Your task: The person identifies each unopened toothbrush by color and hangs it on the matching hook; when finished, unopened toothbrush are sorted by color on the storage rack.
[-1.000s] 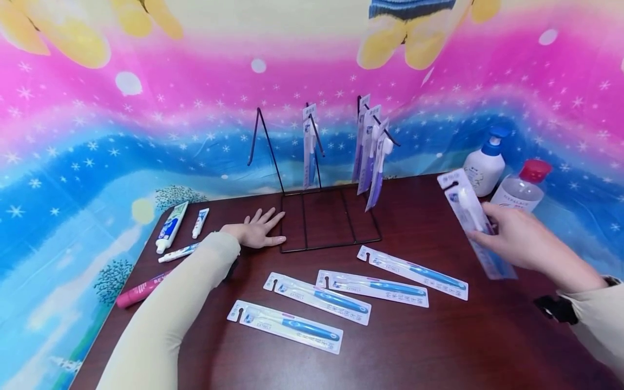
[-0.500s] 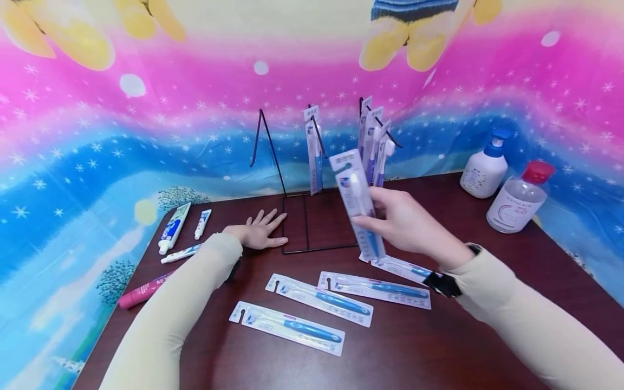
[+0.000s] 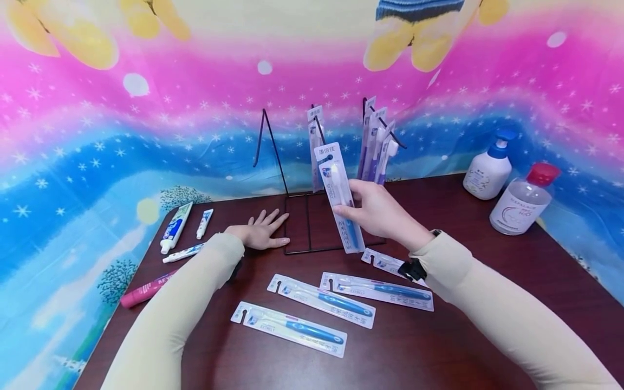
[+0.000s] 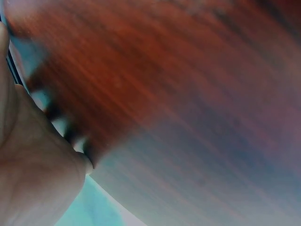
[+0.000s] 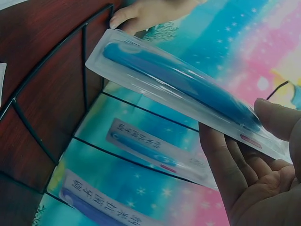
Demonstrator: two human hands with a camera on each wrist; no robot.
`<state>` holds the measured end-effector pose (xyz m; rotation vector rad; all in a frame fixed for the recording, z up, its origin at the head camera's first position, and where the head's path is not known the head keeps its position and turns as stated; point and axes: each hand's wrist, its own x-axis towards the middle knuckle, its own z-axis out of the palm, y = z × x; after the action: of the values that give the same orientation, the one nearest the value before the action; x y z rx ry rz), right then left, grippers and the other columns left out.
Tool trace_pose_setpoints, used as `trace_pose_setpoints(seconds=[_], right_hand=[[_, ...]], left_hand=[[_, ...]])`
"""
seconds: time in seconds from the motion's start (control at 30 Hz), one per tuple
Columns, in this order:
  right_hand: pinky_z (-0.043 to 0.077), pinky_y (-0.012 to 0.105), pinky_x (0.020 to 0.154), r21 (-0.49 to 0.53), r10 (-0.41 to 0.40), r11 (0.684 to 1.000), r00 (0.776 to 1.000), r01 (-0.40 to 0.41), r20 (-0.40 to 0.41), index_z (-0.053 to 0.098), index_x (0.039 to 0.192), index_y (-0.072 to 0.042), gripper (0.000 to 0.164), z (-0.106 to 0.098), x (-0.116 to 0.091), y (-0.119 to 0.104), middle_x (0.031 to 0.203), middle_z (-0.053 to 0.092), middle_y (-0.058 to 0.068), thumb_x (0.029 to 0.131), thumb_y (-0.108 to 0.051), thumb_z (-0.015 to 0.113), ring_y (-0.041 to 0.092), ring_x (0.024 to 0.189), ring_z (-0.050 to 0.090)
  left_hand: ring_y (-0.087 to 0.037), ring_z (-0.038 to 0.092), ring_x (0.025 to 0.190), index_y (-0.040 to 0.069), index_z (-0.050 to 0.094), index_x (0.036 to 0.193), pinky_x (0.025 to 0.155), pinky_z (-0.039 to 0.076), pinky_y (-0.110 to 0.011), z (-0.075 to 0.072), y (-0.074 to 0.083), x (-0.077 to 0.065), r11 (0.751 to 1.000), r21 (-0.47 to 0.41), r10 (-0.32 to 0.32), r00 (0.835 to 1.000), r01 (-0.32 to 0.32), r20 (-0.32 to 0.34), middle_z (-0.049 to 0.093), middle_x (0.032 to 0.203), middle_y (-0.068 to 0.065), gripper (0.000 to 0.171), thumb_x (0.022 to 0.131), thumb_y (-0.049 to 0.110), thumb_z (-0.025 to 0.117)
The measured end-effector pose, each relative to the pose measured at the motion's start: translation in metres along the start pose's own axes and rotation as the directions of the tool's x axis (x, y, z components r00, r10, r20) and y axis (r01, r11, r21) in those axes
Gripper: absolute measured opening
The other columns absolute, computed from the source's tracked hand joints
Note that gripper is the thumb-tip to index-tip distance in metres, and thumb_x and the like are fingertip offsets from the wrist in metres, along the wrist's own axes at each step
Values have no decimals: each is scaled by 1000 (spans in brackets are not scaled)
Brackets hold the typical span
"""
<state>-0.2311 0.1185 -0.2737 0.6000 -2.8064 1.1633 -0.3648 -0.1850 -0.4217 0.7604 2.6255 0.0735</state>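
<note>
My right hand [image 3: 377,208] pinches a packaged blue toothbrush [image 3: 336,189] by its side edge, upright and tilted, in front of the rack's middle hook. In the right wrist view the thumb lies on the clear blister and the fingers are behind the card. My left hand [image 3: 263,232] rests spread on the table, its fingertips at the left edge of the black wire rack [image 3: 309,222]. One blue toothbrush pack [image 3: 315,130] hangs on the middle hook, partly hidden by the held one. Several purple toothbrush packs [image 3: 375,143] hang on the right hook. The left hook [image 3: 263,130] carries nothing.
Several blue toothbrush packs [image 3: 292,329] lie on the table in front of the rack. Toothpaste tubes [image 3: 176,227] and a pink tube [image 3: 146,290] lie at left. A white pump bottle [image 3: 487,173] and a red-capped bottle [image 3: 521,203] stand at back right.
My right hand has carried the blue toothbrush pack leftward from beside the bottles to in front of the middle hook. The left hand has stayed at the rack's edge.
</note>
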Motion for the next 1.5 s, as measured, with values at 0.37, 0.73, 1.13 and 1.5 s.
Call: trace_pose_setpoints(seconds=[0.37,0.73,1.13,1.5], right_hand=[[52,35,69,39,51,998,998,-50,-24,53,127,-14,41,7,56,14,109,63,5,89,-28,62,14,89,62],[50,37,75,6,114,993,990,-114,-83,55,124,-9,40,9,105,22,110,62,9,90,-30,60,19,94,62],[49,38,78,15,134,991,988,-133,-74,51,128,-8,46,12,120,29,115,61,10,90,-33,58,21,99,60],[47,39,76,11,195,981,980,-196,39,48,125,-11,52,5,102,33,108,55,5,85,-41,64,20,93,55]], left_hand=[[-39,-9,136,25,0,149,102,1,-61,-2,5,-4,999,-30,20,1000,-20,-5,-7,153,-10,86,84,72,32],[-38,-5,137,26,0,149,103,7,-60,-3,9,-5,1000,11,11,1000,-11,-6,-5,153,-9,86,83,72,31],[-37,-7,137,28,-2,149,104,5,-59,-2,12,-4,1000,2,-6,1000,6,8,-6,153,-8,88,81,75,30],[-41,-11,134,32,-2,148,99,-2,-65,4,-2,3,998,-64,26,999,-27,-21,-8,153,-9,88,80,76,33]])
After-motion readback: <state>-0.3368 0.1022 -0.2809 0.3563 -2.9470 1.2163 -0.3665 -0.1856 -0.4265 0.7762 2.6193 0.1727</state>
